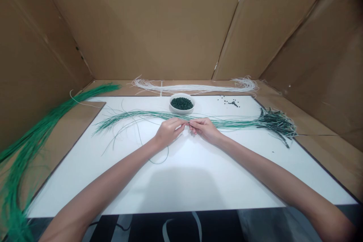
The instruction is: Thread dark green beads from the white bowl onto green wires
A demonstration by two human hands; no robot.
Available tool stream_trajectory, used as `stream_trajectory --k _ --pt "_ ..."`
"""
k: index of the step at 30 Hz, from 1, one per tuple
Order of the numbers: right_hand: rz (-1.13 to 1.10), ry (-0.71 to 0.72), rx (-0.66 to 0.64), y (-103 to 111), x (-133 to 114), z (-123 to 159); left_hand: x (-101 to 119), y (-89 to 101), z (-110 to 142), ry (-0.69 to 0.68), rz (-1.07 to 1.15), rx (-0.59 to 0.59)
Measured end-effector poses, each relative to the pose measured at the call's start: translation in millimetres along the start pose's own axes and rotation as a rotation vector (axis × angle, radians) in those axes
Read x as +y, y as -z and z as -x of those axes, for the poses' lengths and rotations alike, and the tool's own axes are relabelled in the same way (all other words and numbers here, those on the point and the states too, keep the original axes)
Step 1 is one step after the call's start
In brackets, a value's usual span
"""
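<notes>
My left hand (169, 132) and my right hand (206, 128) meet fingertip to fingertip over the middle of the white board. Pinched in my left fingers is a thin green strand (168, 153), whose loose part loops down below the wrist. My right thumb and finger close on a tiny dark bead (189, 122), largely covered by the fingertips. Just behind both hands lies a long bundle of green strands (147, 113). Its right end (276, 123) is thick with dark beads. A white bowl (171, 108) filled with dark green beads (182, 103) stands beyond my fingers.
Loose dark beads (233, 103) are scattered right of the bowl. A bundle of white strands (195, 88) lies along the back. Bright green strands (42, 130) hang over the left side. Cardboard walls (159, 26) enclose the white board (181, 193) at the back and sides.
</notes>
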State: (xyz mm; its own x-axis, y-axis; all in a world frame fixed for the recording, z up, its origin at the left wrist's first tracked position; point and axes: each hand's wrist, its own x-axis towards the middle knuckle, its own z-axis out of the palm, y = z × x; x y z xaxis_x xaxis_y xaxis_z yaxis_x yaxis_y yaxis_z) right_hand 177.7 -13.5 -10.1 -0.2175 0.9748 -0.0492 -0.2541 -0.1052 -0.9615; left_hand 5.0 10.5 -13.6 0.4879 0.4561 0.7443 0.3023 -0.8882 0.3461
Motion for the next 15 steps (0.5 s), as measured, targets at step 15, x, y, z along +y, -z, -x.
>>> stream_trajectory --k 15 --pt "0.042 -0.006 0.013 0.4 1.0 -0.9 -3.1 -1.8 2.6 -0.049 -0.068 -0.02"
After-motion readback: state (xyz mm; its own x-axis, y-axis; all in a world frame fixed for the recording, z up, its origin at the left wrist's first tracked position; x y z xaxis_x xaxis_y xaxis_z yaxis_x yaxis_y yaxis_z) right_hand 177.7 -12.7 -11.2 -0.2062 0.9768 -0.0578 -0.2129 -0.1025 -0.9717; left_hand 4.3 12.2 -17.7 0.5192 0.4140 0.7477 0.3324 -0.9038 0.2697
